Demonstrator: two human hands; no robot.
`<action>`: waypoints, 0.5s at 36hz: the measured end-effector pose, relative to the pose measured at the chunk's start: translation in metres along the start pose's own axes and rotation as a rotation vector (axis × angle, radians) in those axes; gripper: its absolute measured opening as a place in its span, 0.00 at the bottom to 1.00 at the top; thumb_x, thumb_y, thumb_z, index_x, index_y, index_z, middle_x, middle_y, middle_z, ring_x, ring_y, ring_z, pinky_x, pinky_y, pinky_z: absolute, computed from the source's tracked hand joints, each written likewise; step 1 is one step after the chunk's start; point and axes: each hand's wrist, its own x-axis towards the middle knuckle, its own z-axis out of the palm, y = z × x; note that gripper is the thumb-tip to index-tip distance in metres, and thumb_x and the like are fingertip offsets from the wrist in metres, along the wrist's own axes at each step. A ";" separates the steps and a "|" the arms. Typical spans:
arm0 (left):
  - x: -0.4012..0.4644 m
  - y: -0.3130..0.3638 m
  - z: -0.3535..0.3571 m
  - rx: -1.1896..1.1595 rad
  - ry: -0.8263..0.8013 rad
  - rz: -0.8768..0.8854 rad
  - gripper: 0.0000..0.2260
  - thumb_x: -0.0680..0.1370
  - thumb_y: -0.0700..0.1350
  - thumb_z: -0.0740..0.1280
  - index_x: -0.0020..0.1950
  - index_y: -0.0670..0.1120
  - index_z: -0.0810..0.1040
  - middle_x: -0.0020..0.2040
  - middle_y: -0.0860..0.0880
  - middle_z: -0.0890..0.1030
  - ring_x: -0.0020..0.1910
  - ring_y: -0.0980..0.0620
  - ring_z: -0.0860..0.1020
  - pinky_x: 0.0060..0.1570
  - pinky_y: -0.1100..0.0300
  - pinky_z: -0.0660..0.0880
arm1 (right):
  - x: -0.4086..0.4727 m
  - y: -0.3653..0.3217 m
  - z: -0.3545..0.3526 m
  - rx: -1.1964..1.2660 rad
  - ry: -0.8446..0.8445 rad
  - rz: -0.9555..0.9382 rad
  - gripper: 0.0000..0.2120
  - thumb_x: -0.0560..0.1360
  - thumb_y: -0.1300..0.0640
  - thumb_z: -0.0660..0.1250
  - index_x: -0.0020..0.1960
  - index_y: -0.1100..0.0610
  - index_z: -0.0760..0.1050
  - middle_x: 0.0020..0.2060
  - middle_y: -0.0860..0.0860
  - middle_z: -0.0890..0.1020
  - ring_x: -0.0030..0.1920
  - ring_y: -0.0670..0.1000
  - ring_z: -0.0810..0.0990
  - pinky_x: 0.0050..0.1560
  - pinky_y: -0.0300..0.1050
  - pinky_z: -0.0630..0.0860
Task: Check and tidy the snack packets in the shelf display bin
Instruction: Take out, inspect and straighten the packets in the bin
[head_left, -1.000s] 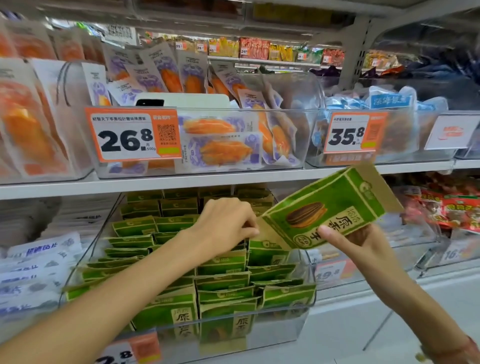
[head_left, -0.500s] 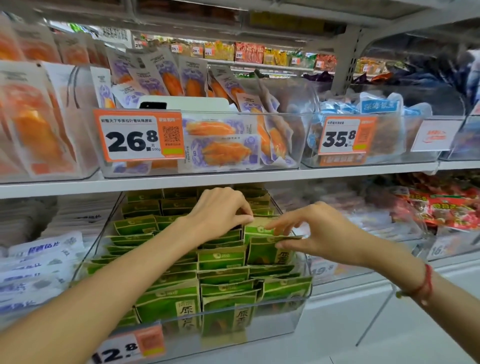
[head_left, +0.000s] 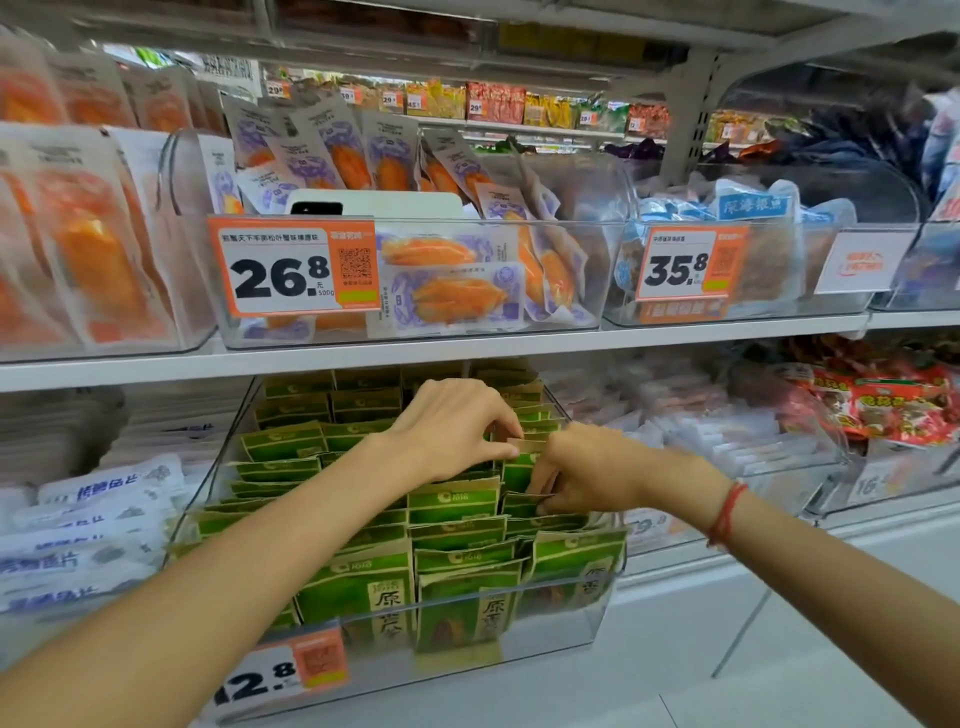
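At the centre of the frame, both hands worked inside the clear display bin on the lower shelf, which was packed with upright rows of green snack packets. The left hand reached in from the lower left, its fingers curled and its grip pinching the tan top edge of one packet in the right-hand row. The right hand, with a red string bracelet at the wrist, came in from the lower right, touching the left hand; its fingers were curled down among the packet tops, pinching them. An orange price tag reading 12.8 hung on the bin's front wall at lower left. Above, on the upper shelf, clear bins held orange-and-purple packets behind a 26.8 tag.
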 end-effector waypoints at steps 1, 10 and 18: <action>-0.001 0.002 0.000 0.014 -0.003 0.014 0.15 0.78 0.57 0.66 0.63 0.57 0.79 0.55 0.55 0.82 0.56 0.54 0.77 0.47 0.59 0.72 | -0.004 0.001 -0.003 0.099 0.021 0.013 0.09 0.75 0.48 0.70 0.52 0.50 0.84 0.46 0.45 0.86 0.46 0.45 0.82 0.43 0.40 0.75; -0.005 -0.001 0.006 0.215 -0.044 0.095 0.23 0.77 0.60 0.66 0.71 0.55 0.73 0.59 0.54 0.75 0.56 0.54 0.72 0.41 0.59 0.69 | -0.033 0.002 -0.006 -0.068 0.264 0.258 0.18 0.74 0.43 0.70 0.60 0.49 0.77 0.54 0.45 0.75 0.59 0.47 0.73 0.46 0.40 0.67; -0.006 0.005 0.004 0.059 -0.072 -0.045 0.17 0.78 0.55 0.68 0.66 0.56 0.77 0.57 0.54 0.80 0.55 0.54 0.78 0.41 0.61 0.67 | -0.023 0.002 0.012 -0.109 0.329 0.267 0.11 0.77 0.47 0.67 0.55 0.51 0.81 0.56 0.47 0.74 0.59 0.51 0.74 0.42 0.45 0.67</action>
